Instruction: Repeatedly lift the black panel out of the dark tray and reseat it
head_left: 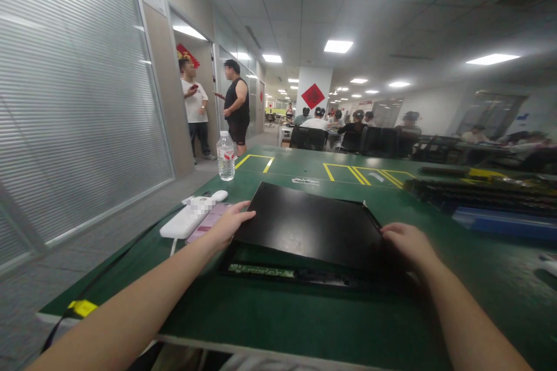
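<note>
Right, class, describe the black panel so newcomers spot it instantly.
Start at the long green table. Between the left hand and the right hand is the black panel. It is broad and smooth, unlike the narrow green circuit strip below it in view.

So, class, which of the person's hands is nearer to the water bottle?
Left. The left hand is at the left edge of the black panel, with the water bottle beyond it; the right hand is at the panel's right side, farther from the bottle.

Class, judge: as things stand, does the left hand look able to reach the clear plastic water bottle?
Probably yes: nothing seems to block the left hand from the bottle, though that hand holds the flat black rectangular panel.
</note>
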Motion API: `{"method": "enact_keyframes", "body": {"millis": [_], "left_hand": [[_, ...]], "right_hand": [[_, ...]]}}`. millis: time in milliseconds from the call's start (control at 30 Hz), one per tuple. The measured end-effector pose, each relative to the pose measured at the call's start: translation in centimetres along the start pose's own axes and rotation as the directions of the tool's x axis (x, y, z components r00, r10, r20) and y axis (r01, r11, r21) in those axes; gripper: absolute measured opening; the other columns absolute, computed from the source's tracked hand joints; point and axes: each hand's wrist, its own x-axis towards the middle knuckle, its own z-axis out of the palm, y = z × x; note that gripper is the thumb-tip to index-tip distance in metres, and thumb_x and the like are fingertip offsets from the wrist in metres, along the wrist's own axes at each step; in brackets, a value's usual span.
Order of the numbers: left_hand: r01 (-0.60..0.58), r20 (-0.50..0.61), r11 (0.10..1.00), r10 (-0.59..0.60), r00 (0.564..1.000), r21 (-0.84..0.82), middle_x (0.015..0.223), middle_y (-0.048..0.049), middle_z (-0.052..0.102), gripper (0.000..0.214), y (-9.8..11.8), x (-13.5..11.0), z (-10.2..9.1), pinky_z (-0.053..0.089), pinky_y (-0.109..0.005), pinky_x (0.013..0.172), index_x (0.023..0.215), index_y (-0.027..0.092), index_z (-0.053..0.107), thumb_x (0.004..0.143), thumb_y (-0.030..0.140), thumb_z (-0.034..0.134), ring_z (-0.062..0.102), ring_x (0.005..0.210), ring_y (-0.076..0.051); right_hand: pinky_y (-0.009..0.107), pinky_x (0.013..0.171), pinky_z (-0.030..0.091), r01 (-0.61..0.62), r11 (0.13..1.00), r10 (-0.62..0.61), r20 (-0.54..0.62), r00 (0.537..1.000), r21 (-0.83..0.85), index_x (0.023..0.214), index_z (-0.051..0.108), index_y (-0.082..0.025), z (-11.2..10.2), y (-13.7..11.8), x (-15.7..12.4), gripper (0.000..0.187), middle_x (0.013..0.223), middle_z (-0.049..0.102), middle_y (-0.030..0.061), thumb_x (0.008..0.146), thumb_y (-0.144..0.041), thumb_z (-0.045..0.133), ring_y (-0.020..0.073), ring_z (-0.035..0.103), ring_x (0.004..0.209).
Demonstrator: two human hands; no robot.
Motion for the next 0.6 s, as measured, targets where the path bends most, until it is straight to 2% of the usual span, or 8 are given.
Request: {"method": "enact_keyframes", "body": {"millis": [133, 233, 433, 600], "left_hand": [[-0.061, 0.025, 0.998, 0.061, 0.998, 0.007, 0.11, -0.0099, 0.076, 0.053, 0.1, 0.0, -0.1, 0.055, -0.033, 0.084, 0.118, 0.016, 0.065, 0.066, 0.015, 0.074, 0.071, 0.097, -0.025], [-0.12, 0.075, 0.99, 0.113, 0.991, 0.081, 0.111, -0.0084, 0.076, 0.045, -0.1, 0.0, -0.3, 0.053, -0.036, 0.089, 0.107, 0.017, 0.071, 0.062, 0.018, 0.075, 0.069, 0.102, -0.028], [-0.204, 0.053, 0.928, 0.198, 0.979, 0.312, 0.101, -0.0053, 0.077, 0.034, -1.0, 0.7, -0.9, 0.053, -0.04, 0.089, 0.096, 0.02, 0.073, 0.063, 0.026, 0.073, 0.067, 0.106, -0.032], [-0.272, 0.045, 0.87, 0.279, 0.959, 0.411, 0.105, -0.005, 0.075, 0.025, -1.2, 1.0, -0.9, 0.051, -0.038, 0.094, 0.089, 0.021, 0.073, 0.064, 0.024, 0.07, 0.064, 0.111, -0.031]], "right_hand": [[0.028, 0.072, 0.045, 0.006, 1.0, -0.005, -0.003, 1.0, 0.002, 0.083, 0.079, -0.024, -0.1, 0.0, 0.0, 0.021, 0.089, 0.077, 0.0036, 0.076, -0.024, 0.058, 0.0227, 0.068, 0.086], [0.028, 0.072, 0.045, -0.006, 1.0, 0.006, -0.003, 1.0, 0.001, 0.082, 0.079, -0.024, -0.2, -0.1, -0.1, 0.021, 0.088, 0.077, 0.0036, 0.075, -0.023, 0.059, 0.0228, 0.067, 0.085], [0.028, 0.071, 0.045, -0.024, 0.999, 0.024, -0.002, 1.0, 0.022, 0.082, 0.078, -0.024, -0.1, -0.1, -0.1, 0.021, 0.086, 0.076, 0.0039, 0.074, -0.023, 0.059, 0.0224, 0.067, 0.083], [0.028, 0.072, 0.045, -0.022, 1.0, 0.022, 0.017, 1.0, 0.018, 0.084, 0.078, -0.024, 0.0, 0.0, 0.0, 0.022, 0.087, 0.076, 0.0031, 0.074, -0.024, 0.058, 0.022, 0.067, 0.085]]}}
